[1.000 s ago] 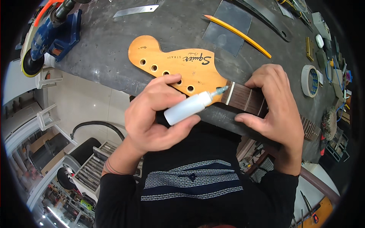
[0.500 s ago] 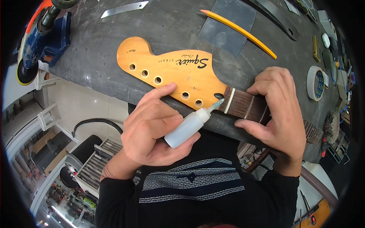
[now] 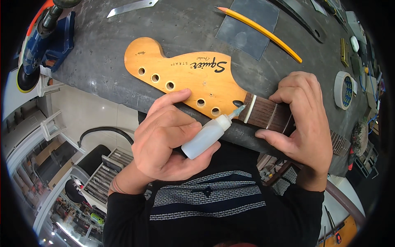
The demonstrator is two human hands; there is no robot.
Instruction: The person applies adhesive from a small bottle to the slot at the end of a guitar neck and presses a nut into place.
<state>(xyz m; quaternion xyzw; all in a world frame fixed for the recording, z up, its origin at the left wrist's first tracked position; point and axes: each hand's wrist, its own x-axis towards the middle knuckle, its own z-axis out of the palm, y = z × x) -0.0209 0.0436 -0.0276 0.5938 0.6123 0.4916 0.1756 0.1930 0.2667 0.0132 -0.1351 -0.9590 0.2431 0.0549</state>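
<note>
Fingers of the left hand [image 3: 158,144]: closed round a bottle, thumb beneath, forefinger stretched out with its tip at the head of the guitar, between the third and fourth visible holes. Fingers of the right hand [image 3: 306,119]: gripping the guitar neck from both sides, thumb at the near edge, the others bent at the far edge.

Bottle [image 3: 201,142]: small, whitish, translucent, tilted, with a white cap [image 3: 223,122] and a tapered bluish nozzle [image 3: 236,112]. Nozzle tip just beside the nut and a dark oval slot [image 3: 237,103]; contact cannot be told.

Guitar neck [image 3: 261,113]: dark wood with metal frets, lying along the near edge of a grey worktable [image 3: 98,57]. Head [image 3: 185,74]: pale wood, dark lettering, five holes visible in a row. Nut [image 3: 250,108]: white strip across the join.

Also on the worktable: yellow pencil [image 3: 267,33], laid across a dark grey sheet [image 3: 238,37]; silver blade [image 3: 131,8], beyond the head; roll of tape [image 3: 340,90], to the right.
</note>
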